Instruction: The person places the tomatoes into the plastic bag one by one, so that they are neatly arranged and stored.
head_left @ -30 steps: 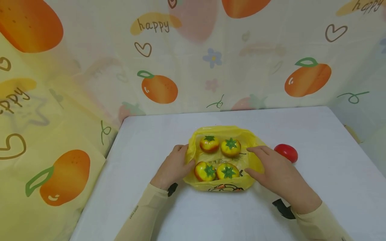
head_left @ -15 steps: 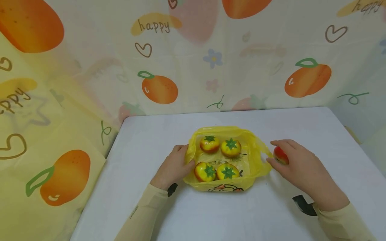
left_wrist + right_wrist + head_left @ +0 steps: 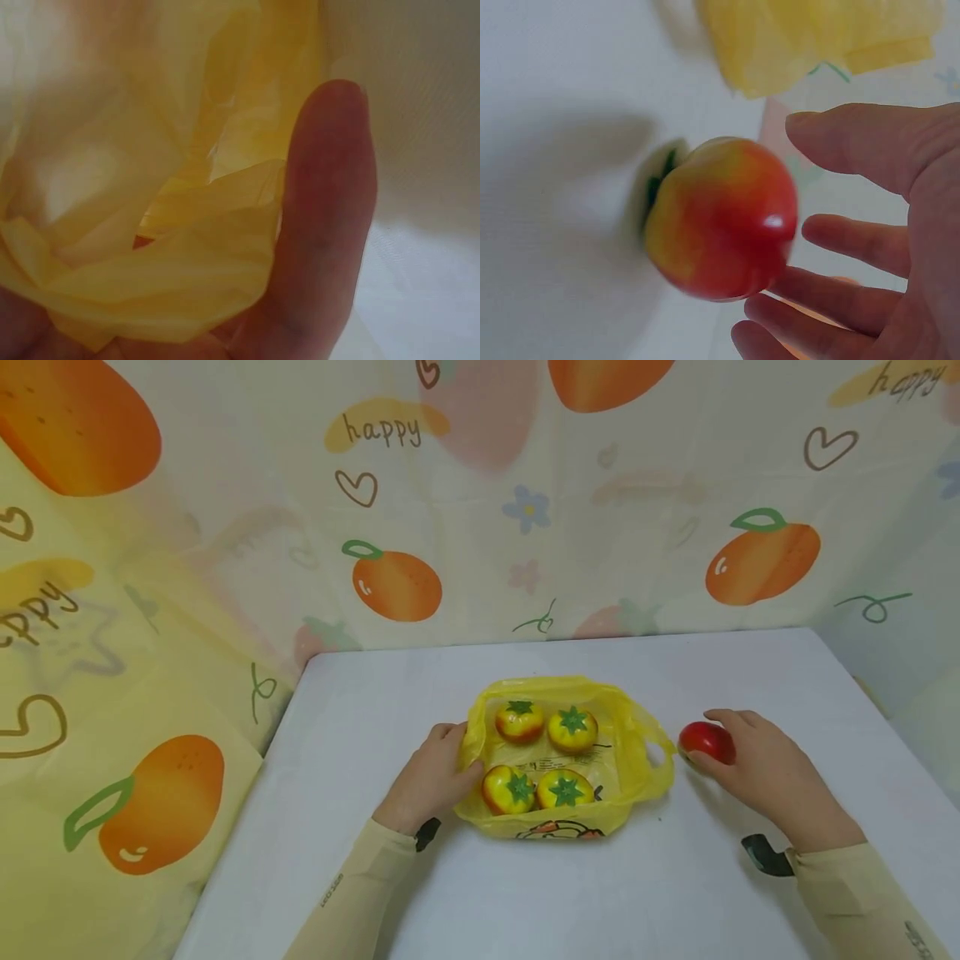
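Note:
My left hand (image 3: 429, 779) holds the left side of a yellow plastic bag (image 3: 558, 827). Its thumb (image 3: 330, 217) lies along the plastic, and the other fingers are mostly hidden. Inside the opened bag sit several yellow toy tomatoes (image 3: 572, 729) with green leaf tops. Right of the bag, my right hand (image 3: 772, 774) is around a red toy tomato (image 3: 707, 742). The right wrist view shows this tomato (image 3: 724, 221) with yellow patches and a green top. There the thumb (image 3: 847, 142) stands apart from it, and the spread fingers reach along its side.
A loop handle of the bag lies spread at its right end. Both things rest on a white-covered table (image 3: 562, 902). Fruit-printed cloth (image 3: 480, 527) hangs behind the table and at its left.
My right hand has left the bag's right side and moved right to the red toy tomato. The bag's right handle now spreads outward. My left hand has stayed in place.

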`<state>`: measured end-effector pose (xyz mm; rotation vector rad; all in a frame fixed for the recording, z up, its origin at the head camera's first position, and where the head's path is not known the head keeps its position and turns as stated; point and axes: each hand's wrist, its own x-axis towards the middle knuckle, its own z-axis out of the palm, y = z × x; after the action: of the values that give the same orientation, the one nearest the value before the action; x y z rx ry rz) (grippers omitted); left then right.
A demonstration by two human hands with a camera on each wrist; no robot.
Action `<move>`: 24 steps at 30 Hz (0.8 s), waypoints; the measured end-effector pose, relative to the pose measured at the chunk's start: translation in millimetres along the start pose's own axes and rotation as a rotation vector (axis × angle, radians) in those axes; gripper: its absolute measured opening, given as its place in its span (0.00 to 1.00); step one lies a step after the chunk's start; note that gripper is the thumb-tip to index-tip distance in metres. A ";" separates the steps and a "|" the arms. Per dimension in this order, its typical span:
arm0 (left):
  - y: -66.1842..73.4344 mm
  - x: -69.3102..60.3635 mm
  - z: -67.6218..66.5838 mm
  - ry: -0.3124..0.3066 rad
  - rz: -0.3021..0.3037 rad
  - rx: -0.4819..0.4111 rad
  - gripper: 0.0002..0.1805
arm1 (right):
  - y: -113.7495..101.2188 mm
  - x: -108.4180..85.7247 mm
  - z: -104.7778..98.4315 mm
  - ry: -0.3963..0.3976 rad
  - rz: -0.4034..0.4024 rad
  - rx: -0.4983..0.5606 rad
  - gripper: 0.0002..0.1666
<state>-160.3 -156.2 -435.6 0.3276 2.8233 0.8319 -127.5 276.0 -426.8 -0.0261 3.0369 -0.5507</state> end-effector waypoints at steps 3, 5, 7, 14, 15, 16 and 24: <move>-0.1 0.0 0.2 0.001 0.004 0.003 0.37 | 3.8 2.8 2.6 -0.019 0.016 0.003 0.49; -0.5 0.2 0.5 0.003 0.001 0.007 0.37 | 5.1 4.7 4.2 -0.032 0.029 0.006 0.49; -0.7 0.4 0.5 0.003 -0.003 0.008 0.37 | 5.8 6.4 5.4 -0.043 0.040 0.010 0.50; -0.5 -0.2 0.1 0.002 -0.010 0.009 0.37 | 8.3 9.1 8.9 -0.063 0.055 0.015 0.49; -0.4 -0.2 0.0 0.001 -0.008 0.009 0.37 | 8.4 9.1 9.7 -0.065 0.060 0.017 0.49; -0.3 -0.3 -0.1 0.001 -0.008 0.009 0.37 | 8.7 9.1 10.4 -0.066 0.063 0.018 0.49; -0.7 0.4 0.3 -0.001 -0.013 0.007 0.37 | 9.6 8.7 14.5 -0.061 0.048 0.032 0.48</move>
<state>-160.8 -156.5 -436.3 0.3097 2.8245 0.8190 -135.4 279.7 -444.2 0.0301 2.9607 -0.5834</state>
